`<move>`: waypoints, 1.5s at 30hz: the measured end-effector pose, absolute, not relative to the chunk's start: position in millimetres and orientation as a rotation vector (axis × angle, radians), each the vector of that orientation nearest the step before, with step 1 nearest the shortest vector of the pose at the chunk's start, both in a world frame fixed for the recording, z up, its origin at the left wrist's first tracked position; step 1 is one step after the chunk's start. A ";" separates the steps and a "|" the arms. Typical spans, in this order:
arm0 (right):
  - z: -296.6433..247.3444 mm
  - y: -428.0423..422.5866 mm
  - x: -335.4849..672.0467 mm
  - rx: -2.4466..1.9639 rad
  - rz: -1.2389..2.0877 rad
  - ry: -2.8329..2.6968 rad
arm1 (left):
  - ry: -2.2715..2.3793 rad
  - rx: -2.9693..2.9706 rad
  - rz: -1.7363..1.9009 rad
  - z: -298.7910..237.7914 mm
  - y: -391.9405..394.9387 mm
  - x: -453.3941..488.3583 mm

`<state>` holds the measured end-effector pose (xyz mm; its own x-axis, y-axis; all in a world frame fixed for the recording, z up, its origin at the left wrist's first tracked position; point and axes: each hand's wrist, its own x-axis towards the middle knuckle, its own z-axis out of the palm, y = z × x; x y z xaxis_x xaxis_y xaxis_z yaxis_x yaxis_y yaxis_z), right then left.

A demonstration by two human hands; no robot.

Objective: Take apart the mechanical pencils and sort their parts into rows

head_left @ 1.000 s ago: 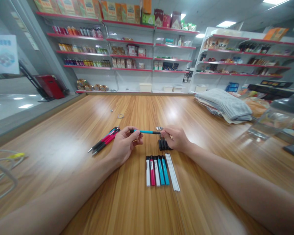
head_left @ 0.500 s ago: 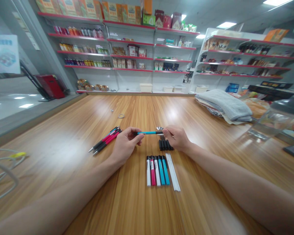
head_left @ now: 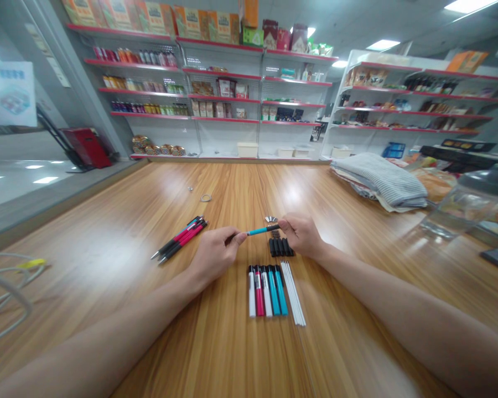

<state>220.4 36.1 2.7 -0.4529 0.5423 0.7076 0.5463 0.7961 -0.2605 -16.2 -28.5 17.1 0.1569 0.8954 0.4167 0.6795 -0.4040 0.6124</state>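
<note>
Stocked shelves (head_left: 224,120) behind desk (head_left: 216,342); folded cloth stack (head_left: 379,177) & clear jug (head_left: 460,202) on desk's R side, well apart from hands. L hand (head_left: 216,249) & R hand (head_left: 302,235) mid-desk, pinching opp. ends of blue pen (head_left: 258,231), tilted, R end higher. Pen pile (head_left: 180,239) L of L hand; row of 5 barrels (head_left: 259,290) nearer viewer, white refills (head_left: 292,293) just beside. Blk grips (head_left: 281,247) close by R hand; tiny metal tips (head_left: 270,219) just past pen.
</note>
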 end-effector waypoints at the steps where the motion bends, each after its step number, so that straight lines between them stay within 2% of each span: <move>1: 2.6 36.4 220.4 -0.802 -0.007 -2.141 | 1.513 2.151 1.088 17.2 -28.6 -16.4; 8: 0.5 37.1 218.0 -0.746 -0.072 -2.188 | 1.444 1.824 1.204 10.4 -23.1 -17.8; 13: -1.0 37.7 220.0 -0.817 -0.014 -2.124 | 1.326 1.839 1.366 8.9 -21.3 -17.0; 25: -0.4 36.8 220.8 -0.847 0.048 -2.150 | 1.500 2.022 1.216 8.0 -18.9 -17.7; 32: 4.5 26.0 211.6 -0.837 -0.020 -2.211 | 1.462 2.535 1.196 11.2 -25.4 -16.4; 36: 7.3 10.0 196.3 -0.822 -0.067 -2.268 | 1.408 2.842 1.050 17.7 -35.6 -9.5; 45: 7.3 7.1 192.2 -0.781 -0.106 -2.264 | 1.421 2.934 0.909 18.6 -36.6 -3.4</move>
